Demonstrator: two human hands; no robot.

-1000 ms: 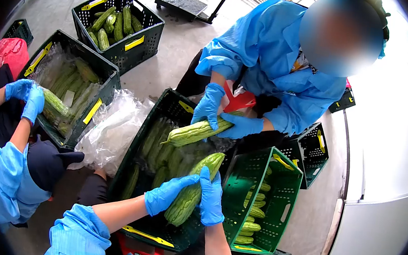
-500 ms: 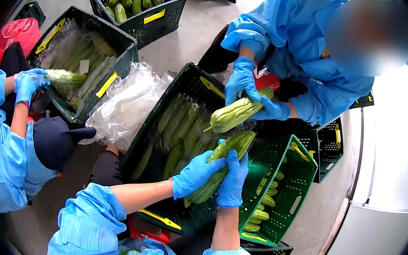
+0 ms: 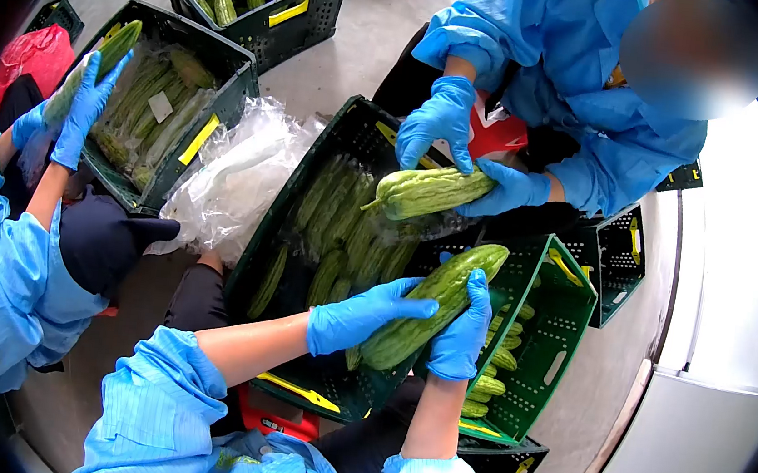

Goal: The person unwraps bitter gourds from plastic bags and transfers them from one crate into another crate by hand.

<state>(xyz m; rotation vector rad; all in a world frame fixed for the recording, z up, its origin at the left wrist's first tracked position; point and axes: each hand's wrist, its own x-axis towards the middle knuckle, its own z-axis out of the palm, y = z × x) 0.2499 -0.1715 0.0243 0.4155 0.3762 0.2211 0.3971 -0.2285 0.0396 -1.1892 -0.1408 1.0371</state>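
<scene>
Both of my blue-gloved hands are closed round one large green bitter melon (image 3: pixel 434 307), held on a slant above a dark green crate (image 3: pixel 240 301). My left hand (image 3: pixel 367 316) grips its lower left side, thumb on top. On the right side my right hand (image 3: pixel 463 331) wraps it, fingers partly hidden behind. A small green tip shows below the melon near my left wrist; what it belongs to I cannot tell. In the crate underneath lie several bitter melons (image 3: pixel 331 214), some under clear plastic. Across from me a co-worker's gloved hands hold another, paler bitter melon (image 3: pixel 433 192).
At my right a tilted green crate (image 3: pixel 560 345) holds several bitter melons. Crumpled clear plastic (image 3: pixel 234 181) lies between the crates. Another co-worker at left holds a melon (image 3: pixel 94 72) over a filled crate (image 3: pixel 159 200). A further crate (image 3: pixel 312 34) of melons stands at the back.
My hands and the bitter melon have shifted a little right, and its broad side now shows more. The opposite co-worker's melon lies flatter. The left co-worker now has a melon raised upright.
</scene>
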